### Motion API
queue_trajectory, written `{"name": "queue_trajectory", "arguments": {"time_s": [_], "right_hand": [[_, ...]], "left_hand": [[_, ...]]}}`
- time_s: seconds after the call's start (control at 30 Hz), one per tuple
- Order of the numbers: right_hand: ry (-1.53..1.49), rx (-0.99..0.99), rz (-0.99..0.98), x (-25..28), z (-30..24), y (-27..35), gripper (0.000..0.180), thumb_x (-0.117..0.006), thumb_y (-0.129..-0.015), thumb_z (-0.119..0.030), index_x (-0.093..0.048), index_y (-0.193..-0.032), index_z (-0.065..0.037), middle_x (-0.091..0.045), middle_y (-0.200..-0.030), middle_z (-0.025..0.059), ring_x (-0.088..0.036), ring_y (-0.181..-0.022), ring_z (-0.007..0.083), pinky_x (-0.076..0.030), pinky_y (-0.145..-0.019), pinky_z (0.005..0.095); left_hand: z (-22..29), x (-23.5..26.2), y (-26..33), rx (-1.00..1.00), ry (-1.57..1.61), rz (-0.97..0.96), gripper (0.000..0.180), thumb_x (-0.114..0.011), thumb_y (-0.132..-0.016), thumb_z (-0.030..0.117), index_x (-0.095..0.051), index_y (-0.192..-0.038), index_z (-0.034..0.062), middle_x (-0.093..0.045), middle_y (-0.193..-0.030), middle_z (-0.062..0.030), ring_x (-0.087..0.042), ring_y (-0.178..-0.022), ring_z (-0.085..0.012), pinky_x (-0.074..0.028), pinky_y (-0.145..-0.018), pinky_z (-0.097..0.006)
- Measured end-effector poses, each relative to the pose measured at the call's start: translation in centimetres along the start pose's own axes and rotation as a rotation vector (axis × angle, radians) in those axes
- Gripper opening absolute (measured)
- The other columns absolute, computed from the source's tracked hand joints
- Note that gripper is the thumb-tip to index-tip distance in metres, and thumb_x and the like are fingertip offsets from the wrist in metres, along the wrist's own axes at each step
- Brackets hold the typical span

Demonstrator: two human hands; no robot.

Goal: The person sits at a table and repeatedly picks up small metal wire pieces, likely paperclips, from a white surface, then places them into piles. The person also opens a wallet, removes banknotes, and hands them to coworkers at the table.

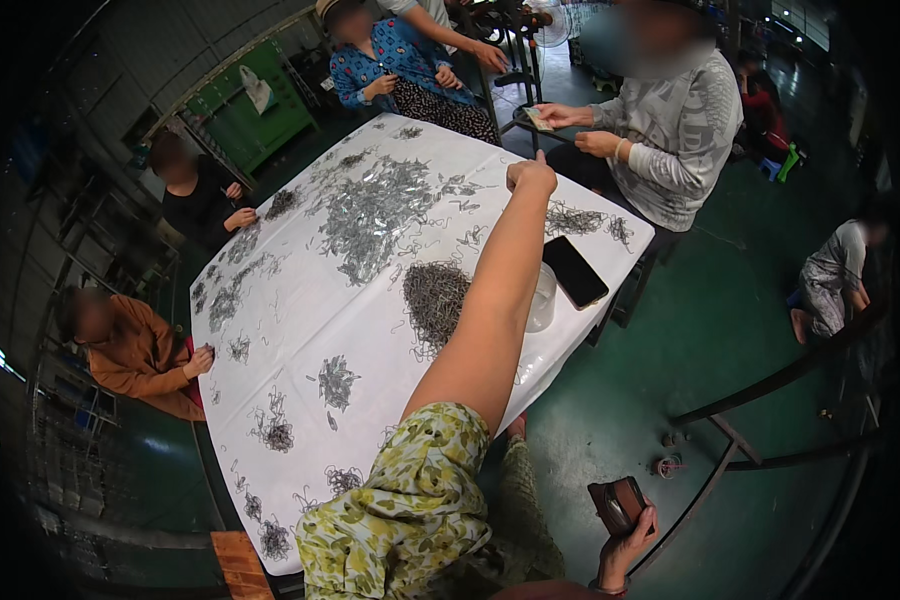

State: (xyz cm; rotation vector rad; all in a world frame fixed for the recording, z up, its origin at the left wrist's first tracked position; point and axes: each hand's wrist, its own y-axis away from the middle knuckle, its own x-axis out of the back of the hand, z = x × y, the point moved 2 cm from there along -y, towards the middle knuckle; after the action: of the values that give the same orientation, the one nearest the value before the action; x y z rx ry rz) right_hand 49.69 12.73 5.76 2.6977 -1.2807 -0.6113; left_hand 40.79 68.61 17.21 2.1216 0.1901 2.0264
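Note:
My left arm reaches out over the white-covered table [300,350]. My left hand [532,179] is above its far right edge, index finger stretched out and the other fingers curled; nothing shows in it. Across from it, a person in a grey patterned top holds a small flat piece [538,119] that looks like paper. Low on the right, my right hand [630,543] grips a brown wallet [620,504] away from the table. Beside my left forearm lie a black phone [576,272], a pale translucent container [543,300], partly hidden, and a heap of thin dark curved pieces [437,308].
Shiny pieces form a large pile [375,215] mid-table, with several smaller piles around. People stand or sit along the left and far sides. A dark metal frame [735,440] curves over the green floor on the right. A green cabinet [255,105] and a fan [550,22] stand behind.

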Motion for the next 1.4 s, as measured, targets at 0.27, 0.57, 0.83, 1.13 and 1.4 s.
{"name": "queue_trajectory", "arguments": {"time_s": [0.27, 0.57, 0.83, 1.13, 1.4], "right_hand": [[0.022, -0.036, 0.031, 1.3, 3.9, -2.4, 0.043, -0.051, -0.089, -0.041, -0.051, -0.100, 0.000, -0.060, -0.086, 0.0135, -0.064, -0.070, 0.0256, -0.056, -0.054, 0.0394], [0.017, -0.022, 0.081, 2.3, 4.7, -2.2, 0.044, -0.052, -0.089, -0.041, -0.052, -0.100, 0.002, -0.059, -0.085, 0.0149, -0.063, -0.068, 0.0263, -0.055, -0.053, 0.0392], [0.071, 0.008, 0.028, 2.9, 4.5, -1.8, 0.047, -0.046, -0.090, -0.039, -0.051, -0.102, 0.005, -0.059, -0.087, 0.0187, -0.062, -0.064, 0.0287, -0.056, -0.050, 0.0392], [0.166, -0.170, 0.061, 3.5, 3.0, 0.0, 0.044, -0.050, -0.092, -0.033, -0.054, -0.113, 0.005, -0.060, -0.104, 0.0165, -0.058, -0.087, 0.0239, -0.048, -0.073, 0.0360], [0.149, -0.238, 0.040, 2.9, 3.0, 0.3, 0.051, -0.054, -0.089, -0.039, -0.054, -0.115, 0.004, -0.059, -0.109, 0.0149, -0.057, -0.091, 0.0221, -0.046, -0.076, 0.0346]], "left_hand": [[2.6, -0.8, -3.5, 0.033, 0.010, -0.005, 0.088, -0.064, -0.079, 0.023, -0.007, -0.147, 0.0220, -0.061, -0.113, 0.0001, -0.065, -0.078, -0.0194, -0.049, -0.045, -0.034], [2.1, -2.6, -3.4, 0.043, -0.043, -0.052, 0.088, -0.064, -0.080, 0.027, -0.006, -0.147, 0.0201, -0.065, -0.098, -0.0023, -0.064, -0.066, -0.0172, -0.046, -0.041, -0.032], [1.0, -4.8, -3.8, 0.063, -0.023, -0.067, 0.089, -0.065, -0.080, 0.026, -0.007, -0.147, 0.0230, -0.065, -0.094, 0.0012, -0.062, -0.062, -0.0162, -0.045, -0.041, -0.032], [0.1, -4.3, -3.0, 0.031, -0.048, -0.060, 0.088, -0.065, -0.079, 0.026, -0.008, -0.146, 0.0232, -0.064, -0.105, -0.0004, -0.063, -0.064, -0.0170, -0.046, -0.040, -0.031], [-2.6, -2.5, -3.1, 0.053, -0.076, 0.003, 0.076, -0.056, -0.084, 0.025, -0.011, -0.146, 0.0230, -0.061, -0.113, -0.0035, -0.064, -0.064, -0.0176, -0.046, -0.038, -0.030]]}}
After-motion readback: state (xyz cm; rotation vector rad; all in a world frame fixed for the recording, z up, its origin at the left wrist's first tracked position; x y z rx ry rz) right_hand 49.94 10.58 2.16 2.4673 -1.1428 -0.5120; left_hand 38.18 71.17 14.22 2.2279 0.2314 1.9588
